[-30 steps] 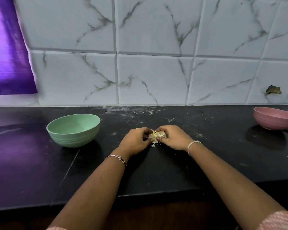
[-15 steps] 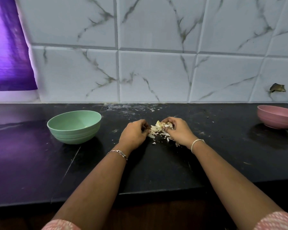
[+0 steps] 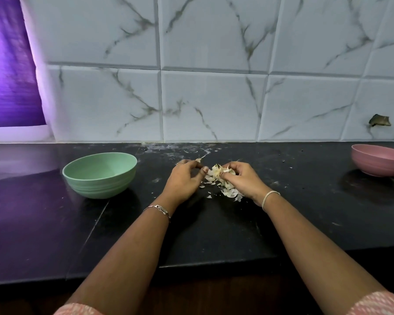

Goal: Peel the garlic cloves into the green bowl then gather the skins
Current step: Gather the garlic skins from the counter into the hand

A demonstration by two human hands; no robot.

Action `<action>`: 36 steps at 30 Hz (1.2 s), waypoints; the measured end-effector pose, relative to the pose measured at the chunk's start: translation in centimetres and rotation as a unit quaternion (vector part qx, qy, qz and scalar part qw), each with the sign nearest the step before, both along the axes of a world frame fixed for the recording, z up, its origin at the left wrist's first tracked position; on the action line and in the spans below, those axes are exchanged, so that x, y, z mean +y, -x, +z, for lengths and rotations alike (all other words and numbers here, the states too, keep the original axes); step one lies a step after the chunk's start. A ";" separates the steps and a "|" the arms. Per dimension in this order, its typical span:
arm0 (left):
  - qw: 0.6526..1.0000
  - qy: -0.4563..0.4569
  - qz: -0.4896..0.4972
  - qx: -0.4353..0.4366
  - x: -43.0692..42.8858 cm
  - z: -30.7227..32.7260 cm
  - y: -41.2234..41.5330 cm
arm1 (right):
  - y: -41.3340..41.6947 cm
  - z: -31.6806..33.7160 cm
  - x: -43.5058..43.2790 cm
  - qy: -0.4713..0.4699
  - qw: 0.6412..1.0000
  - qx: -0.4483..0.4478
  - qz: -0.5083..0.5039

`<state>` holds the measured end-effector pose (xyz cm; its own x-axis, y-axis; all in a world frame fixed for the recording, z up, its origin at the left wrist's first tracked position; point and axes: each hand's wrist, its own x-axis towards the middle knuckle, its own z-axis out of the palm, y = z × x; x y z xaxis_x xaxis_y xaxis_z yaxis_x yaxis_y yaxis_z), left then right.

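A loose heap of pale garlic skins (image 3: 223, 186) lies on the black counter (image 3: 203, 235) between my hands. My right hand (image 3: 241, 180) has its fingers curled over the top of the heap and pinches a clump of skins. My left hand (image 3: 184, 178) sits just left of the heap with curled fingers, thumb tip near the skins; whether it holds anything is hidden. The green bowl (image 3: 100, 175) stands to the left of my left hand, and its visible inside looks bare. No whole clove is visible.
A pink bowl (image 3: 380, 161) stands at the far right, with a teal object poking out beside it. Small skin flakes dot the counter near the tiled wall (image 3: 214, 105) and at the right edge. The counter's front edge runs below my forearms.
The clump of skins that my hands held pressed together has spread into a loose scatter on the counter. My hands have drawn slightly apart, and the view has tilted down.
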<state>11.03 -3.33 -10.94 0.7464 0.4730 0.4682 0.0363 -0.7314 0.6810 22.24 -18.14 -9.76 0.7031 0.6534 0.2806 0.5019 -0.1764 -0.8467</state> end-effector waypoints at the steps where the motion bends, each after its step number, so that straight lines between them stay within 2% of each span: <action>1: 0.999 0.024 -0.027 -0.002 -0.3 0.2 0.0 | 0.0 0.0 0.0 -0.006 1.000 0.004 0.006; 4: 0.998 0.039 -0.052 0.019 -0.7 0.3 -0.2 | 0.0 0.0 0.0 -0.012 1.000 0.008 0.027; 10: 0.996 0.075 -0.045 -0.015 -0.5 0.4 -0.4 | 0.3 0.1 -0.1 -0.028 0.998 0.026 0.039; 19: 1.000 0.019 -0.009 0.023 0.0 0.0 -0.5 | 0.3 0.3 -0.2 -0.032 0.999 0.021 0.017; 24: 0.999 -0.001 0.008 0.040 0.0 0.0 0.0 | 0.1 -0.1 -0.3 -0.019 0.998 -0.058 -0.001; 30: 0.999 0.003 0.035 0.035 -0.2 0.2 1.1 | 0.3 0.0 -0.8 0.002 0.978 -0.191 -0.084; 36: 0.997 -0.011 0.063 0.035 -0.3 0.2 1.3 | 0.9 -0.2 -0.7 0.017 0.970 -0.236 -0.055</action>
<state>9.71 -3.63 -10.71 0.7130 0.5558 0.4276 0.1767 -0.7325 0.6574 21.39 -18.86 -9.97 0.5685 0.5958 0.5673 0.8082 -0.2757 -0.5204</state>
